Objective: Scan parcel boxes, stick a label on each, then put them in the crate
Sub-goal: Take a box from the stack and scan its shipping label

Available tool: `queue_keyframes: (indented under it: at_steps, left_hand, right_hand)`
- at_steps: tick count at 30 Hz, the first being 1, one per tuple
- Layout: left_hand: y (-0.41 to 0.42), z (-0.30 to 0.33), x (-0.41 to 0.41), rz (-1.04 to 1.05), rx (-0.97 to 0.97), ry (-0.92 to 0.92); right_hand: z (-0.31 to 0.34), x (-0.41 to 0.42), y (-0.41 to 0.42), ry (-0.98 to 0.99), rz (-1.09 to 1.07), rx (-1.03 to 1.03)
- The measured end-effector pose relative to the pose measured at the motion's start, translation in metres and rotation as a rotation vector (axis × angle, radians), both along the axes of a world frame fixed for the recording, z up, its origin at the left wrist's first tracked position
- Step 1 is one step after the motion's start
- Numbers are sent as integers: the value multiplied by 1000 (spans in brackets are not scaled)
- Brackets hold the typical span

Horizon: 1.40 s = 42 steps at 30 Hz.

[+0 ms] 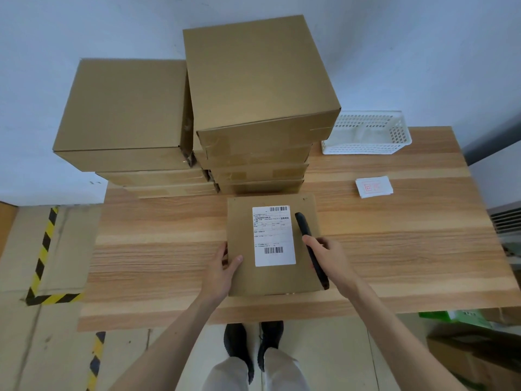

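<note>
A flat brown parcel box (245,277) lies in the middle of the wooden table (158,249). A white shipping label (273,235) with barcodes is stuck on its top. My left hand (222,269) holds the box's left edge, thumb on top. My right hand (329,261) grips a black handheld scanner (303,224) that lies along the box's right side, its head pointing away from me beside the label. Small white stickers (373,187) sit in a pile on the table at the right. The white perforated crate (366,134) stands at the back right.
Two tall stacks of brown boxes (253,80) (124,108) fill the back of the table against the wall. Yellow-black tape (42,249) marks the floor at the left. Cardboard boxes (465,354) stand on the floor at the right. My shoes (253,340) are under the front edge.
</note>
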<state>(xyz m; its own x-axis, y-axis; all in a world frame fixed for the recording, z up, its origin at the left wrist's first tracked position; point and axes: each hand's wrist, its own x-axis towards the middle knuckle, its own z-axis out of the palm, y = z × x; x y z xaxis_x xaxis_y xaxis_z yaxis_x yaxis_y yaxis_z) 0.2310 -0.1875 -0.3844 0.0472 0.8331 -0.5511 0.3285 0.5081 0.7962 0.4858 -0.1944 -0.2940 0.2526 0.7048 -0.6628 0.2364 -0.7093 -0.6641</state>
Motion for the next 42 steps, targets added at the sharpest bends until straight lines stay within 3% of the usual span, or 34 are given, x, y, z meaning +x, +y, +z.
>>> queue_keyframes:
  at_steps: [2, 7, 11, 22, 27, 34, 42]
  left_hand:
    - [0, -2, -1, 4, -8, 1]
    - [0, -2, 0, 16, 4, -27]
    - [-1, 0, 0, 15, 1, -32]
    - [-1, -2, 0, 11, -10, -4]
    - [-1, 1, 0, 21, -4, -32]
    - [-2, -2, 0, 17, 0, -17]
    - [-4, -4, 0, 40, 14, 0]
  right_hand:
    - [8, -5, 2, -99, 66, -15]
    - [25, -12, -1, -556, 370, -21]
    - [34, -20, -3, -693, 430, -8]
    - [34, -25, -1, -787, 487, 37]
    - [23, -8, -3, -804, 413, 86]
    - [-34, 56, 14, -867, 277, 108]
    - [-106, 86, 20, -883, 370, 15]
